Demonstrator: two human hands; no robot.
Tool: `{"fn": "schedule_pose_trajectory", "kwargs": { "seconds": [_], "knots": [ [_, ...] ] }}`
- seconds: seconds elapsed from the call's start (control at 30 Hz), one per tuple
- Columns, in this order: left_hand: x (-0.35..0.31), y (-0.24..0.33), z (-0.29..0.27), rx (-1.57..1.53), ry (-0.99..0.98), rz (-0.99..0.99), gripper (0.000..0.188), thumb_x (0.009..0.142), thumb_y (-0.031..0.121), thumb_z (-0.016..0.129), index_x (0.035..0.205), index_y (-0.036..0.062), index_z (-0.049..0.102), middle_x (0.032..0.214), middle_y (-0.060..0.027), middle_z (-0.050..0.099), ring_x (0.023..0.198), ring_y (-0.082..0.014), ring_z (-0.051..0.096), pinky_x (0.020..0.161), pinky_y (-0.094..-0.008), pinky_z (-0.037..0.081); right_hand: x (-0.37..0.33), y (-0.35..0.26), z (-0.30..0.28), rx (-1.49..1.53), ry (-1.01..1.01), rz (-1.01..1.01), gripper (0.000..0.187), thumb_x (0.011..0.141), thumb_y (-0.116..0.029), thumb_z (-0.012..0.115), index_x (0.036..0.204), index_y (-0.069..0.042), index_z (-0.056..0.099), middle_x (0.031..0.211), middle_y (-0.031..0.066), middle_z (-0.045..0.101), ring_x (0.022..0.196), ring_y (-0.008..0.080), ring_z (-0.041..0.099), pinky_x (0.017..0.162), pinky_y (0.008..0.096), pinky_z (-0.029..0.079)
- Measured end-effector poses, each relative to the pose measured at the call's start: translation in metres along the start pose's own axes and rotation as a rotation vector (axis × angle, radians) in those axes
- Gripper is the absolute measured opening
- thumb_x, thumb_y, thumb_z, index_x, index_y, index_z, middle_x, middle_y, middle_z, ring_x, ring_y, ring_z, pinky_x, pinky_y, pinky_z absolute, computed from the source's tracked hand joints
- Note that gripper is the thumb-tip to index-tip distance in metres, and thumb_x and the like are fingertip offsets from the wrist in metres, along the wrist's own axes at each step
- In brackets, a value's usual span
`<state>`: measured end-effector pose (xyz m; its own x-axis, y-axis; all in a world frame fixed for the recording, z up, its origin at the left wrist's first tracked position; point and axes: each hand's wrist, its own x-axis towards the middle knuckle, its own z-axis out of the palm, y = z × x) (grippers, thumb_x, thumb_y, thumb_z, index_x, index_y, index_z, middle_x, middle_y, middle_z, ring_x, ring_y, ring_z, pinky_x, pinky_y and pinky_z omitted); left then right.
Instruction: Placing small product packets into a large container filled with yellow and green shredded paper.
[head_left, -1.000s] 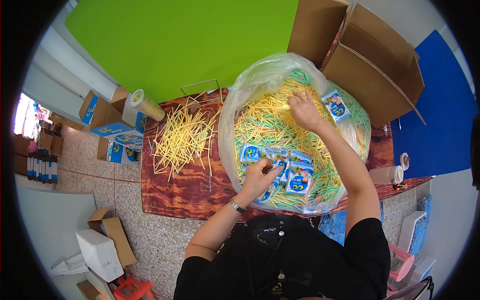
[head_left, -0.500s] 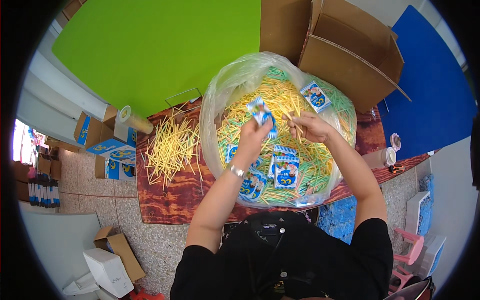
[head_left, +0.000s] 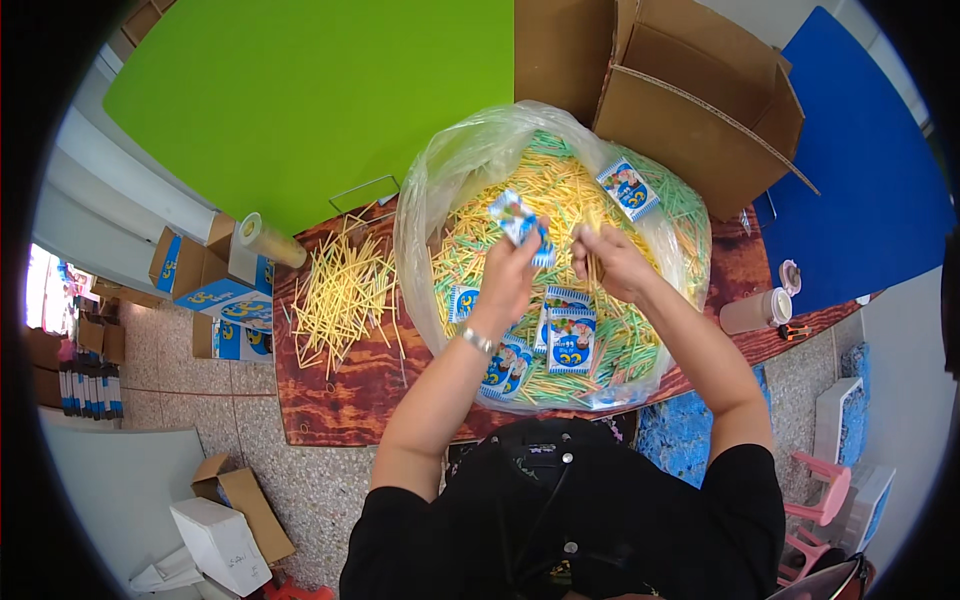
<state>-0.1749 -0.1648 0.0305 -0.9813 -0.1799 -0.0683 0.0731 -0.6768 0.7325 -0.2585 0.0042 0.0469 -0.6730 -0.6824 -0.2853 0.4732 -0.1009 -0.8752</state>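
My left hand (head_left: 508,278) grips a blue-and-white packet (head_left: 512,214) above a large clear plastic bag (head_left: 425,190). Close by on the right, my right hand (head_left: 617,262) is closed on a few thin yellow sticks (head_left: 594,270), whose ends poke out from the fingers. The bag is open and heaped with loose yellow, green and pinkish sticks (head_left: 500,205). Several similar packets lie on the heap: one packet (head_left: 628,189) at the upper right and others, such as this packet (head_left: 571,340), nearest my body. Whether the held packet's mouth is open I cannot make out.
Left of the bag, a pile of yellow sticks (head_left: 345,300) lies on the red-brown table (head_left: 330,415). A clear jar (head_left: 270,242) and printed cartons (head_left: 228,290) stand beyond. Behind the bag is a large cardboard box (head_left: 690,110). An opened pinkish container (head_left: 757,312) sits at right.
My right hand has turned, its fingers closing further around the sticks, which now point more upright. The left hand keeps the packet in almost the same place.
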Motion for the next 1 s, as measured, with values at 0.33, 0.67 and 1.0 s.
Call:
{"fn": "schedule_pose_trajectory", "kwargs": {
  "seconds": [0.33,0.67,1.0],
  "knots": [
    [-0.043,-0.001,0.037,-0.264,-0.096,-0.106,0.025,0.097,0.011,0.057,0.12,0.0019,0.056,0.122,-0.0045,0.058,0.109,-0.0119,0.055,0.093,-0.0295,0.044,-0.01,0.014,0.032,-0.376,0.098,-0.51,0.022,0.105,-0.028,0.04,0.104,-0.007,0.047,0.081,-0.0005,0.052,0.067,0.0073,0.051,0.059,0.0209,0.043],
    [-0.061,0.019,-0.014,1.287,-0.027,0.599,0.019,0.081,0.009,0.073,0.092,0.0006,0.061,0.075,-0.0123,0.064,0.059,-0.0213,0.06,0.053,-0.0303,0.045,-0.056,-0.101,0.05,-1.401,-0.373,-0.378,0.026,0.097,-0.027,0.054,0.094,-0.003,0.046,0.076,0.0237,0.058,0.075,0.0443,0.058,0.063,0.0513,0.042],
    [-0.065,0.026,-0.016,1.331,-0.066,0.736,0.021,0.081,0.004,0.069,0.099,-0.0002,0.061,0.092,-0.015,0.067,0.081,-0.03,0.067,0.066,-0.0363,0.052,-0.036,-0.126,0.083,-1.896,-0.696,-0.135,0.027,0.094,-0.029,0.058,0.092,-0.003,0.053,0.07,0.0201,0.06,0.072,0.0412,0.061,0.063,0.0508,0.045]
  ]
}}
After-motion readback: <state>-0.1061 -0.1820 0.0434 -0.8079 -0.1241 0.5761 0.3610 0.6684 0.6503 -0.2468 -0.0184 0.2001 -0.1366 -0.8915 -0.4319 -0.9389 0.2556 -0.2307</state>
